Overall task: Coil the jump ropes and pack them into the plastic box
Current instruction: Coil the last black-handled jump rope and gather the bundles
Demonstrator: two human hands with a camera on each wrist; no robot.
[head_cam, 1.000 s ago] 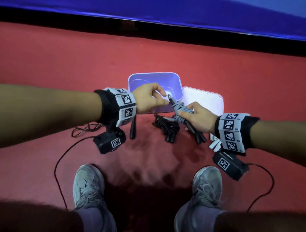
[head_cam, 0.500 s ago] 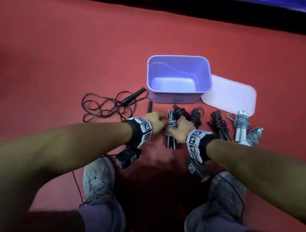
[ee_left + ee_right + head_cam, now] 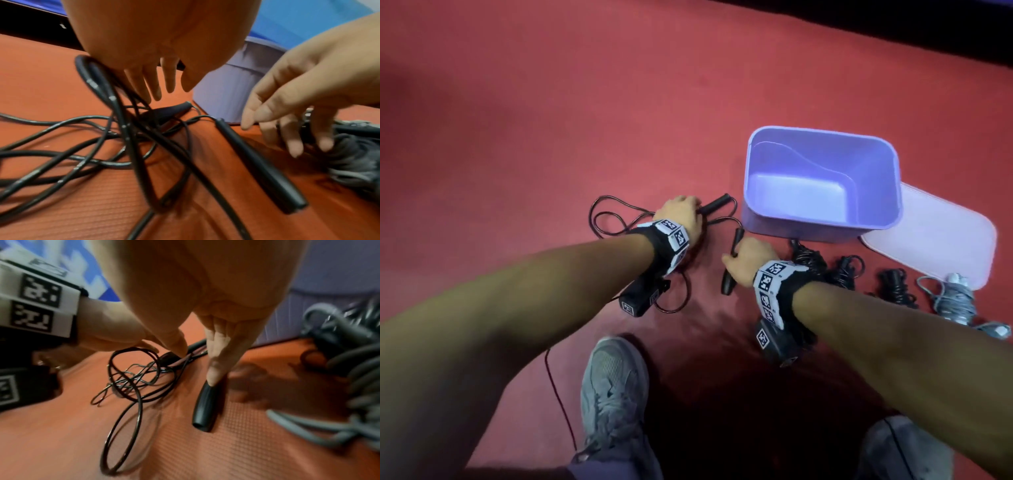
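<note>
Both hands reach with loosely spread fingers, gripping nothing yet: the left hand (image 3: 681, 214) over the far handle (image 3: 717, 204), the right hand (image 3: 750, 258) touching the near handle (image 3: 729, 282) of the uncoiled rope (image 3: 616, 219), probably to gather it for coiling.

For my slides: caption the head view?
Both hands reach the uncoiled black jump rope beside the empty purple box.

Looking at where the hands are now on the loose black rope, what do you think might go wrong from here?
The loose black rope lies in crossed loops, so lifting its handles may pull a knot tight. The wrist camera's cable runs through the same loops and might get coiled in. The right hand works right beside the coiled ropes and could knock them loose.
</note>
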